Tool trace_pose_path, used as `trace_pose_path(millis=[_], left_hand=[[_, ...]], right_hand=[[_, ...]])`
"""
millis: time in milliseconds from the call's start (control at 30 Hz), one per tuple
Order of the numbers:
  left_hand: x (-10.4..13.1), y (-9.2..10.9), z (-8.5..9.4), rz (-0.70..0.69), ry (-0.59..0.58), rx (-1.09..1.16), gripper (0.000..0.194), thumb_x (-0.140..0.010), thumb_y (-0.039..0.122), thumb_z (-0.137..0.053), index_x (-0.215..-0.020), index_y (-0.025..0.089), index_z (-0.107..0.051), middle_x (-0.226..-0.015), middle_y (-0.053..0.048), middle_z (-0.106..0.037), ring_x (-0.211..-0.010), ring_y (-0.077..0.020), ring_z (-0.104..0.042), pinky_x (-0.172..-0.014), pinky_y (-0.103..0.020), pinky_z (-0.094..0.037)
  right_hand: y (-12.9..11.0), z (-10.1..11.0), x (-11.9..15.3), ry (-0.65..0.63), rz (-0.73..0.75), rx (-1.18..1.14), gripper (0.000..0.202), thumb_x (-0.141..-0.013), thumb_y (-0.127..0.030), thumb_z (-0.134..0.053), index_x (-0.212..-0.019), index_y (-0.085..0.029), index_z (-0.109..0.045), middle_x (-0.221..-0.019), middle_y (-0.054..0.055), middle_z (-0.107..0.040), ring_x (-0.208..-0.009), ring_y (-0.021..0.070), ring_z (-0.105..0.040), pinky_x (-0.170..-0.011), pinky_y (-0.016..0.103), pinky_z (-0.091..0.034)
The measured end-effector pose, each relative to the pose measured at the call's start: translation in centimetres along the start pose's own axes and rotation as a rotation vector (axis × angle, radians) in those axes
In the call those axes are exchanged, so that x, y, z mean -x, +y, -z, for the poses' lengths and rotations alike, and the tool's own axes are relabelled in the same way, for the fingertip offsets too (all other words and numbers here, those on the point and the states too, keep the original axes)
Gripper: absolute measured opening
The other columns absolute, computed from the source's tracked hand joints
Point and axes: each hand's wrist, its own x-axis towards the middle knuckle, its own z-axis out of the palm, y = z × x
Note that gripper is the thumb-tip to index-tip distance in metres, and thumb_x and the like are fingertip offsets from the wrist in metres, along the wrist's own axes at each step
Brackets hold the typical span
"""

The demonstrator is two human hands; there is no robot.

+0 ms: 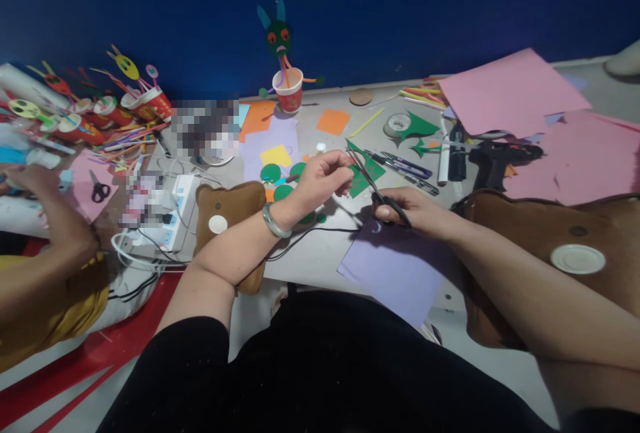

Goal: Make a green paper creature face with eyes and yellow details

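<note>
In my right hand [407, 210] is a pair of black-handled scissors [370, 181], with the blades pointing up and left over the table. My left hand [325, 180], with a bangle at the wrist, is closed in a pinch beside the blades. Whatever is between its fingertips is too small to make out. Green paper with cut-outs [367, 180] lies beneath the scissors. Several green paper discs [271, 174] and a yellow paper piece [277, 155] lie left of my left hand. A purple sheet [395, 273] is below my right hand.
A paper-cup figure with a green head [279, 36] stands at the back. A glue gun [493, 160], pink sheets [515, 93] and a tape roll [399, 125] lie right. Brown cushions [227, 203] flank my arms. A power strip [181, 213] and a co-worker's arm [60, 213] are left.
</note>
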Motion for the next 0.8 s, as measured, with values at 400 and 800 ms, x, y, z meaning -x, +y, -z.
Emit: trace_pose_path(millis=[400,800], left_hand=[[0.07,0.44,-0.16,0.038,0.019,-0.051,0.027,-0.084,0.021,-0.070,-0.069,0.022,-0.049,-0.056,0.007,-0.054,-0.050,-0.0054,-0.052,-0.053,-0.022,-0.045],[0.15,0.38,-0.23,0.027,0.028,-0.032,0.023,-0.080,0.022,-0.069,-0.069,0.022,-0.050,-0.056,0.008,-0.056,-0.049,-0.0048,-0.053,-0.051,-0.021,-0.045]], right_hand=[[-0.25,-0.12,-0.08,0.024,-0.001,-0.007,0.072,-0.069,-0.089,-0.075,-0.064,-0.021,-0.053,-0.057,-0.004,-0.044,-0.053,0.0103,-0.037,-0.051,0.027,-0.028],[-0.03,-0.05,-0.08,0.018,0.003,0.011,0.072,-0.072,-0.089,-0.074,-0.066,-0.021,-0.051,-0.058,-0.005,-0.043,-0.055,0.0097,-0.037,-0.053,0.028,-0.029]])
